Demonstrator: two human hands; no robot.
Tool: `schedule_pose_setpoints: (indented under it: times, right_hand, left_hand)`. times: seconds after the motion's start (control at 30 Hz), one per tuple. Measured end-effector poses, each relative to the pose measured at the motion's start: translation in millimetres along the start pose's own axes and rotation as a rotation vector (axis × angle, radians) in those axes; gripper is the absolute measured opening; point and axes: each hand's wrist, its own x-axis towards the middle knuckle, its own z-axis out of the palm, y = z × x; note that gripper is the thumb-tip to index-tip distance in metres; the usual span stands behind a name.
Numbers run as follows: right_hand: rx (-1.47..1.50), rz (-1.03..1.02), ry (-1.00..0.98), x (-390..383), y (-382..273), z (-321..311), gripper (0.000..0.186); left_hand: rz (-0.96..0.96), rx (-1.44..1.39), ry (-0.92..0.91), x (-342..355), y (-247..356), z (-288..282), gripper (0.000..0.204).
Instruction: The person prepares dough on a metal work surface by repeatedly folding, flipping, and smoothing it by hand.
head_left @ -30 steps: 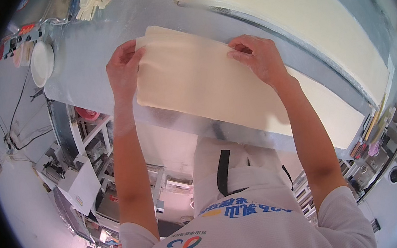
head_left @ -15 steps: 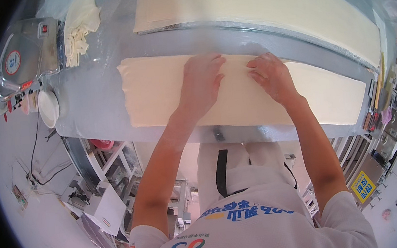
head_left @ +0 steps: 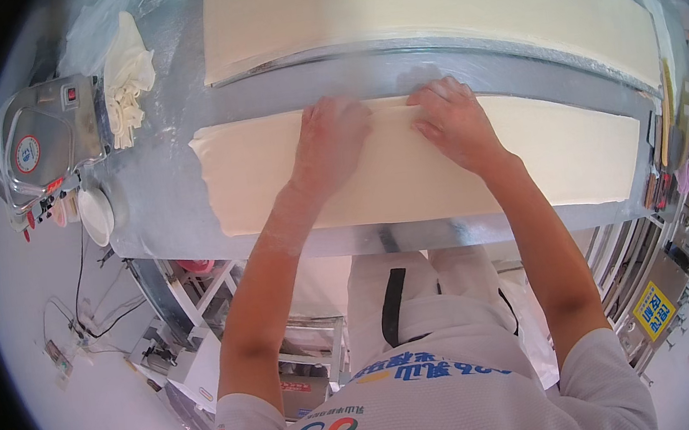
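Note:
A long pale dough sheet (head_left: 564, 150) lies flat on the grey worktop in front of me, its left end slightly wavy. Both hands are at its far edge, a short gap apart. My left hand (head_left: 332, 141) has its fingers bent down over that edge and closed on the dough, partly hazed in the picture. To its right, my right hand (head_left: 454, 119) grips the same edge with thumb and fingers drawn together. The exact hold of the fingertips is hidden beneath both hands.
Beyond lies a larger pale dough sheet (head_left: 440, 3) on a raised slab. At the left stand a metal machine (head_left: 52, 149) with a red switch, a heap of dough scraps (head_left: 127, 78) and a white bowl (head_left: 97, 216). Long tools (head_left: 670, 114) line the right edge.
The whole view has shifted slightly. Both hands stay at the sheet's far edge, and the edge right of my right hand now runs straighter.

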Motion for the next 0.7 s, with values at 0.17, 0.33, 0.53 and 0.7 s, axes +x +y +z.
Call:
schedule_pose_setpoints:
  times: [0.17, 0.33, 0.53, 0.7]
  right_hand:
    - [-0.011, 0.003, -0.052, 6.6, 2.7, 0.9, 0.030]
    - [0.063, 0.046, -0.147, 13.1, -3.8, -4.6, 0.025]
    - [0.254, 0.080, -0.243, 7.5, -10.4, -22.1, 0.024]
    - [0.014, 0.160, -0.347, 10.6, -11.0, -41.9, 0.023]
  left_hand:
    - [-0.043, -0.012, -0.075, 9.1, -3.0, -0.4, 0.029]
    - [-0.031, -0.071, -0.174, 22.9, -0.4, -3.4, 0.029]
    - [0.029, -0.190, -0.323, 40.8, 15.5, -6.2, 0.023]
    - [-0.095, -0.259, -0.438, 46.7, 26.3, -16.1, 0.020]
